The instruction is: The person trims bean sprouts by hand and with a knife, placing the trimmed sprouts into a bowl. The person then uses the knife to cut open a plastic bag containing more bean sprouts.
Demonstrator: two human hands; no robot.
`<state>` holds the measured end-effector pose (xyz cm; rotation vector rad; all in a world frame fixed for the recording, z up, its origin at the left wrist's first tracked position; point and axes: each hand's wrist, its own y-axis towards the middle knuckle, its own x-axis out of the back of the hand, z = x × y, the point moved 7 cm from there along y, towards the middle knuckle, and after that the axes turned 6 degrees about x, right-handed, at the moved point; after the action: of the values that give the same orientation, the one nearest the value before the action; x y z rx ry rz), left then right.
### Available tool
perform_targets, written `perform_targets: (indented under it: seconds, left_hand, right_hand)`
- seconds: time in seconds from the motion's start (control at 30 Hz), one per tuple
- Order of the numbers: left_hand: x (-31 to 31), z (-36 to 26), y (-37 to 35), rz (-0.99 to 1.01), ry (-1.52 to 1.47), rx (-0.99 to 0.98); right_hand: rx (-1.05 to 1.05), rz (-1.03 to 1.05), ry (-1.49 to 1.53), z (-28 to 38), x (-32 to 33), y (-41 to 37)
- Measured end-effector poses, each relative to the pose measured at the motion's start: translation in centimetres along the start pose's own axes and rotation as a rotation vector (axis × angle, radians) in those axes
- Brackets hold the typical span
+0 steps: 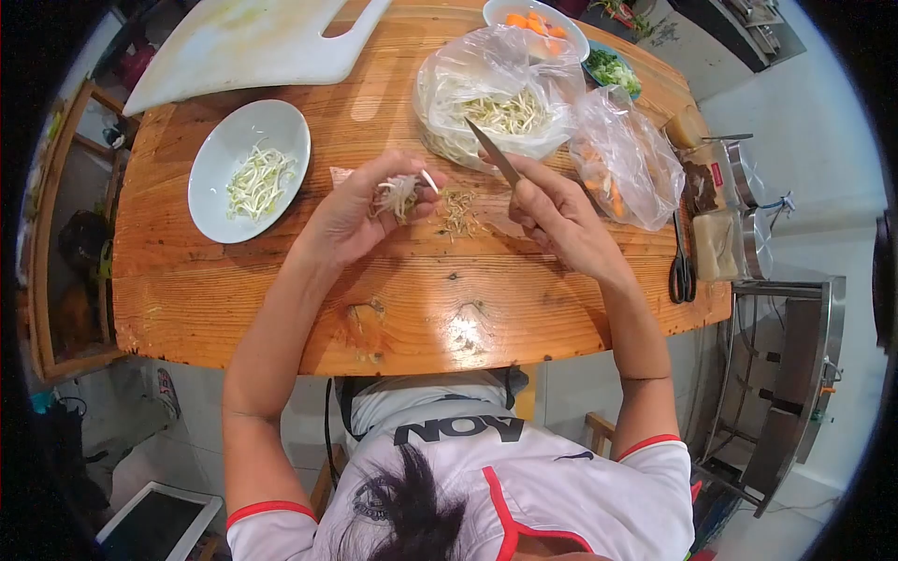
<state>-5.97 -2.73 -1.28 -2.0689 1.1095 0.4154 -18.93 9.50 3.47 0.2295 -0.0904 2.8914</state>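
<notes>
My left hand (348,217) is closed around a small bunch of bean sprouts (397,195), and one white sprout stem sticks out by the thumb. In my right hand (554,213) is a small knife (493,152), its blade pointing up and away to the left. Between the hands a little heap of thin brownish trimmings (457,217) lies on the wooden table (412,309). Beyond the knife sits an open plastic bag (440,79) full of bean sprouts. To the left, a white bowl (208,178) contains more sprouts.
A white cutting board (234,42) lies at the back left. At the back right are a bowl of orange pieces (535,21) and chopped greens (611,70). A plastic bag (629,154), black-handled scissors (683,271) and several jars (716,245) line the right side.
</notes>
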Motion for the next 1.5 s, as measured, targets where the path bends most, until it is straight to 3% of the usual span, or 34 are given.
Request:
perform_targets:
  seconds: [0.23,0.4,0.53,0.63,0.7,0.77,0.9,1.0,1.2,1.5]
  left_hand:
    - [1.4,0.1,0.8,-0.012,-0.183,0.039]
    - [0.9,0.2,1.3,0.134,-0.365,0.079]
    - [0.6,0.0,1.0,0.136,-0.410,0.073]
    - [1.0,0.3,1.4,0.192,-0.448,0.070]
    - [1.0,0.5,1.6,0.266,-0.488,0.086]
    - [1.1,0.4,1.7,0.225,-0.567,0.092]
    - [1.5,-0.1,1.2,0.096,-0.651,0.078]
    - [1.9,0.3,2.0,0.254,-0.600,0.116]
    - [1.5,-0.1,1.4,0.083,-0.293,0.005]
    - [1.3,0.1,1.2,0.036,-0.224,-0.010]
  right_hand:
    - [0.181,-0.094,-0.745,0.0,0.3,1.2]
    - [0.244,-0.117,-0.821,0.6,0.1,1.6]
    - [0.288,-0.206,-0.741,2.9,2.3,1.9]
    - [0.405,-0.287,-0.944,4.8,4.2,3.5]
    - [0.357,-0.223,-1.100,4.0,5.6,4.9]
    - [0.309,-0.147,-1.168,2.9,6.2,5.9]
    - [0.218,-0.199,-1.269,2.1,6.4,6.5]
    - [0.230,-0.177,-1.219,2.2,6.7,6.9]
    - [0.364,-0.204,-1.091,3.8,7.0,6.5]
    - [0.486,-0.331,-1.019,6.1,7.1,5.6]
